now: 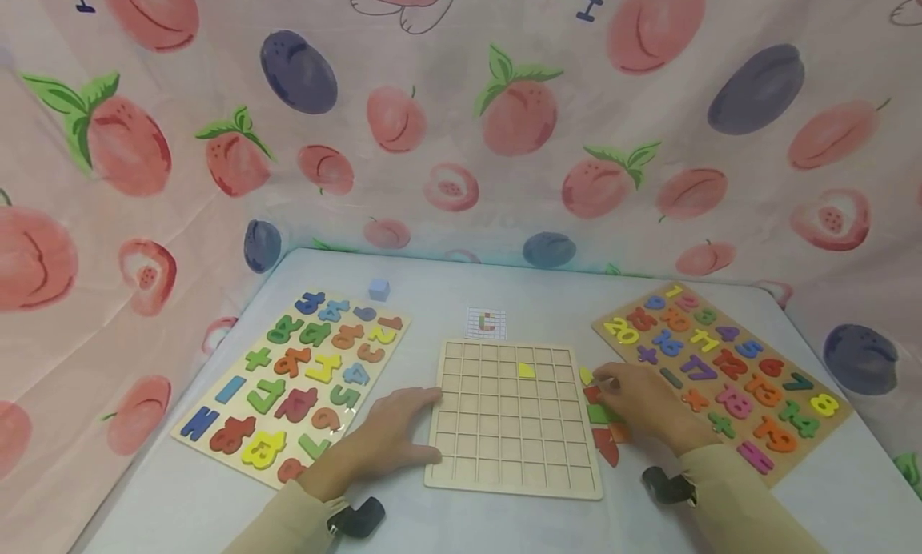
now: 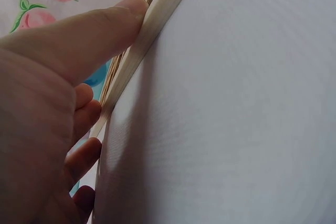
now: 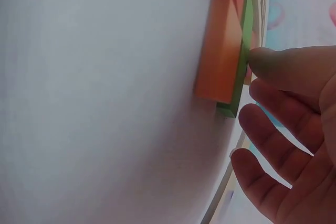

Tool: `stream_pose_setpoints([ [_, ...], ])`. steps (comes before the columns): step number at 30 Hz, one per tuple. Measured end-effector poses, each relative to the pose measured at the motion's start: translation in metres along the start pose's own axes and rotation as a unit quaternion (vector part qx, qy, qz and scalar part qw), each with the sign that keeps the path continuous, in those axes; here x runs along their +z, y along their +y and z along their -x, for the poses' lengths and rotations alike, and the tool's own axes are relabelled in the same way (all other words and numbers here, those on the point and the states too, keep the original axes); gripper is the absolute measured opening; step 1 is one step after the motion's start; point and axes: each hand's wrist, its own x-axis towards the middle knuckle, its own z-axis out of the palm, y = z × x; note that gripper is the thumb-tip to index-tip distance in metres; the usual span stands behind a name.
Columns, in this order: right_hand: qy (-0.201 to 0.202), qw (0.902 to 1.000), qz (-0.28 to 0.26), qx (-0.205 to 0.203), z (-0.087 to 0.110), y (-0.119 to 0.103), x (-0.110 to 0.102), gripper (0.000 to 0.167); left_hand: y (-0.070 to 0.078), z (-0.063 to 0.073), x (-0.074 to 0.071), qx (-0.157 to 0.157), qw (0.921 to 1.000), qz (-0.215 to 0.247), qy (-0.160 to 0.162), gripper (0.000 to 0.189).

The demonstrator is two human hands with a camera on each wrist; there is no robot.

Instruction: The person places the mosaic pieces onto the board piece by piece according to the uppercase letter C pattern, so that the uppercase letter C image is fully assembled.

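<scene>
A square wooden grid board (image 1: 511, 426) lies on the table, with one yellow quarter-round piece (image 1: 527, 371) in an upper cell. My left hand (image 1: 389, 434) rests against its left side, thumb and fingers spread along the edge; the left wrist view has the thumb (image 2: 118, 22) on the board's rim. At the board's right side, my right hand (image 1: 641, 398) has its fingertips right beside another yellow piece (image 1: 586, 375). Below them lie red pieces (image 1: 607, 448), a green block (image 1: 598, 414) and an orange block (image 3: 218, 51). The thumb hides the right index finger in the right wrist view.
A number board (image 1: 238, 382) with colourful digits lies left, and a second one (image 1: 709, 382) lies right, under the right forearm. Behind the grid board are a small pattern card (image 1: 487, 323) and a light blue cube (image 1: 378, 289). Fruit-printed cloth (image 1: 461, 138) hangs around the table.
</scene>
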Motion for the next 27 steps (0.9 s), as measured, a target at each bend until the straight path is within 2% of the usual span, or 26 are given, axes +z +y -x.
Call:
stream_pose_setpoints([
  [10,-0.017,0.9998,-0.002,0.006,0.0,-0.002,0.001,0.028,0.0,0.0,0.001,0.0,1.0,-0.001,0.002,0.077],
  [27,0.002,1.0,0.0,0.001,-0.002,0.008,0.003,0.023,0.0,0.0,0.0,-0.005,1.0,0.003,-0.004,0.078],
])
